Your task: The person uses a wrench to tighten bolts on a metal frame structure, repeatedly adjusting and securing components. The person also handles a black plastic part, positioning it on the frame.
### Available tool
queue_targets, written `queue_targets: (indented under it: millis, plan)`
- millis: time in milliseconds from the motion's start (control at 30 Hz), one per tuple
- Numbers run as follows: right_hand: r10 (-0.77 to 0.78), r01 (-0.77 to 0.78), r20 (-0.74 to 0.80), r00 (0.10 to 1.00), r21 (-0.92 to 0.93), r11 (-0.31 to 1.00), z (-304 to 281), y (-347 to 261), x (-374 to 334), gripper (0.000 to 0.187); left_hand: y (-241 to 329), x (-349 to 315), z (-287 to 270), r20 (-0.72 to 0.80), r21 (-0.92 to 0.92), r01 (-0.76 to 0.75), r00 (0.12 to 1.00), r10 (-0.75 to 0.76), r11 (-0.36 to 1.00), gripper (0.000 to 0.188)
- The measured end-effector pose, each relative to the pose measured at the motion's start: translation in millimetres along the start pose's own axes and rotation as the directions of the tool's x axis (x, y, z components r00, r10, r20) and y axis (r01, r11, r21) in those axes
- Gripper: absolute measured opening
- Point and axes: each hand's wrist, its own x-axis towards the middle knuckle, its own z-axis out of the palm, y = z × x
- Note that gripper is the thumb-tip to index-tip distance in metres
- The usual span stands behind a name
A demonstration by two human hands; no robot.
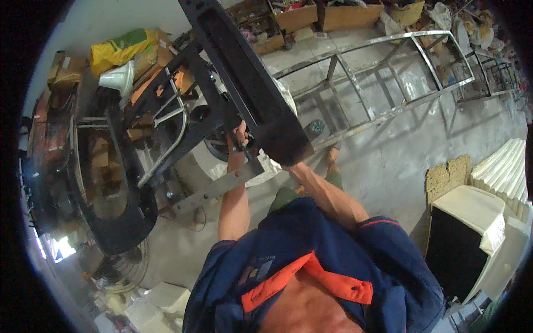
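Note:
A long black beam-like part (250,77) with a recessed slot runs from the top edge down to the middle, in front of me. My left hand (240,135) is closed beside its left edge, fingers curled round something small and dark that I cannot make out. Below that hand a flat grey metal bar (216,190) crosses my left forearm. My right hand (294,168) reaches under the beam's near end, where its fingers are hidden. To the left stands a black frame (125,225) with a rounded end, and a bent silver tube (176,139) lies across the black parts.
A long welded metal frame (383,105) stretches over the floor at the right. A small round container (317,127) stands near the beam's end. Cartons (350,16) line the back, with a yellow bag (119,51) at the left. A cream-and-black box-shaped unit (463,233) stands at the right.

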Motion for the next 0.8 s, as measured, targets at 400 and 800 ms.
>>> queue_targets:
  millis: [400,800]
  plan:
    - [0.167,-0.131,0.094,0.981,-0.301,0.944,-7,-57,-14,0.056,-88,67,-35,-0.072,0.577,-0.356,0.874,0.480,0.735,0.022]
    - [0.192,-0.133,0.361,0.913,-0.181,0.974,16,-61,-14,0.059,-25,17,-11,-0.056,0.563,-0.202,0.958,0.281,0.801,0.043]
